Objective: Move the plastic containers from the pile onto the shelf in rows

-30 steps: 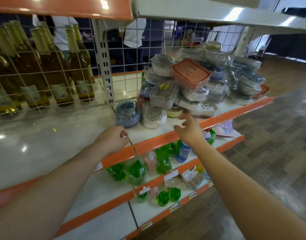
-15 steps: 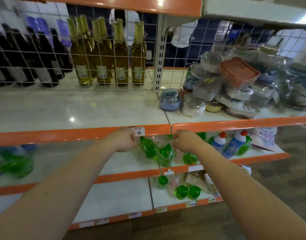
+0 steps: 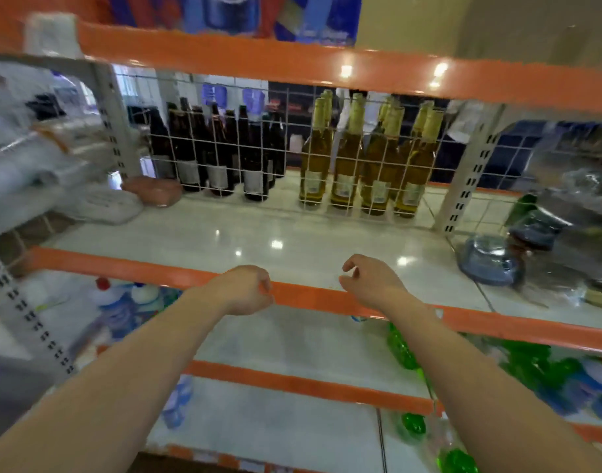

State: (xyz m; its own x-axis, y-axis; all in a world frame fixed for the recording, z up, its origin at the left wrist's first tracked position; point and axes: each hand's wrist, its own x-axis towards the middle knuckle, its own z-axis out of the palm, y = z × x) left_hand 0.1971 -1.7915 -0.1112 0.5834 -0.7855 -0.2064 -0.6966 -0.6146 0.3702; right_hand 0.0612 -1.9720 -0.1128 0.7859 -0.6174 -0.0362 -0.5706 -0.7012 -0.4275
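The pile of plastic containers (image 3: 565,227), wrapped in clear film and blurred, sits at the right end of the white shelf (image 3: 292,233). A round blue container (image 3: 489,262) lies at the pile's near left edge. My left hand (image 3: 243,290) hovers in front of the shelf's orange front edge (image 3: 122,266), fingers curled into a fist, holding nothing. My right hand (image 3: 373,283) hangs just over that edge to the right, fingers loosely curled and empty. Both hands are well left of the pile.
Behind a white wire mesh (image 3: 292,158) stand dark bottles (image 3: 217,155) and yellow bottles (image 3: 367,158). White wrapped goods (image 3: 36,172) crowd the left. Lower shelves hold green bottles (image 3: 531,363) and blue-and-white bottles (image 3: 122,308). An orange shelf edge (image 3: 292,59) runs overhead.
The view has swung left, so the pile slid to the far right edge. Both hands rose from below the orange edge to its level, and my right hand's fingers loosened.
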